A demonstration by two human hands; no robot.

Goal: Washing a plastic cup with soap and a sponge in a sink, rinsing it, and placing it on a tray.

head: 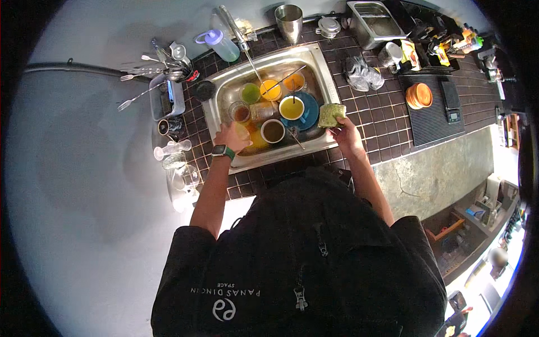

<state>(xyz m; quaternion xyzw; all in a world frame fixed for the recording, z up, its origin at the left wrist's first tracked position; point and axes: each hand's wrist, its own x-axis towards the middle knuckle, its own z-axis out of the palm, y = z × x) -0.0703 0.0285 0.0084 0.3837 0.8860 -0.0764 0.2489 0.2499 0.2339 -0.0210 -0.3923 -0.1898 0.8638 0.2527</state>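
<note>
A green scouring sponge (332, 115) is pinched in my right hand (347, 137) above the right rim of the steel sink (326, 78). My left hand (233, 138), with a watch at the wrist, reaches into the sink's lower left corner, at a glass (241, 131); whether it grips the glass I cannot tell. Around it in the sink are a glass of dark red liquid (239, 113), a glass of green liquid (250, 93), glasses of orange liquid (270, 89), a white cup of brown liquid (273, 131), a cup of yellow liquid (291, 108) and a blue saucer (310, 111). Water runs from the faucet (241, 40).
A squeeze bottle (223, 45) and a steel cup (289, 25) stand behind the sink. To the left are a cutlery holder (181, 69), a plastic bin (168, 103) and several glasses (185, 177). Rightward lie a plastic bag (362, 75), a steel container (372, 25) and orange saucers (419, 95).
</note>
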